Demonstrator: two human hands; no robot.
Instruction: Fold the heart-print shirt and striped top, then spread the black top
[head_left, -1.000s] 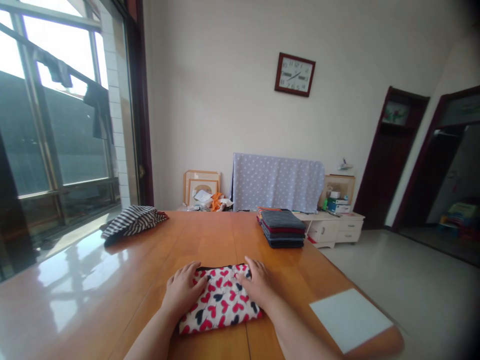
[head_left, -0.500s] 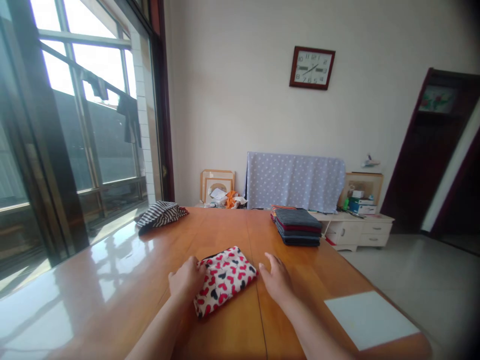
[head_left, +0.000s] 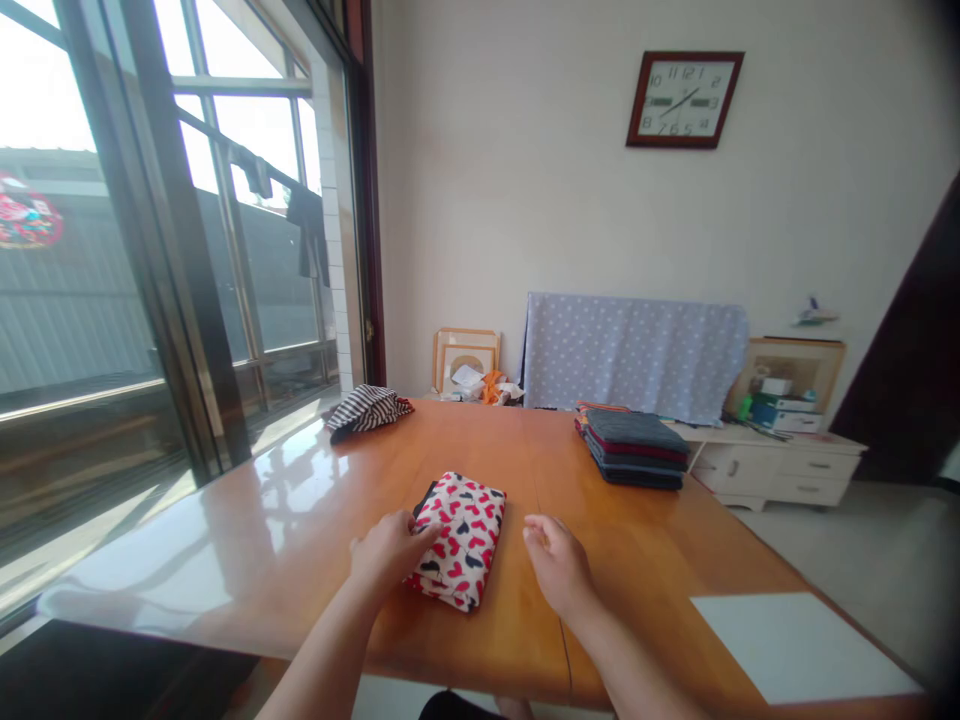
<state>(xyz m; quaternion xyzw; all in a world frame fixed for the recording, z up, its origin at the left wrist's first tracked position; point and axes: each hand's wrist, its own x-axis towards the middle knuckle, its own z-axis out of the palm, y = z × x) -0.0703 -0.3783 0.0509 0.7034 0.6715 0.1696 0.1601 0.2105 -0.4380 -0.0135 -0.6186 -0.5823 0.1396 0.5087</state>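
Observation:
A folded cloth (head_left: 469, 535), white with red and black hearts, lies on the wooden table in front of me. Along its left edge my left hand (head_left: 394, 548) grips it, thumb on top and fingers partly hidden at the side. My right hand (head_left: 556, 560) hovers just right of the cloth, apart from it. Its fingers are loosely bent, and nothing shows in them.
On the wooden table (head_left: 622, 570), a stack of folded dark clothes (head_left: 637, 450) stands at the back right. A striped black-and-white garment (head_left: 369, 410) lies crumpled at the back left. A white sheet (head_left: 802, 645) lies near the right edge.
The heart-print cloth has turned so its long side points away from me. My right hand's fingers have bent inward. The view has swung left.

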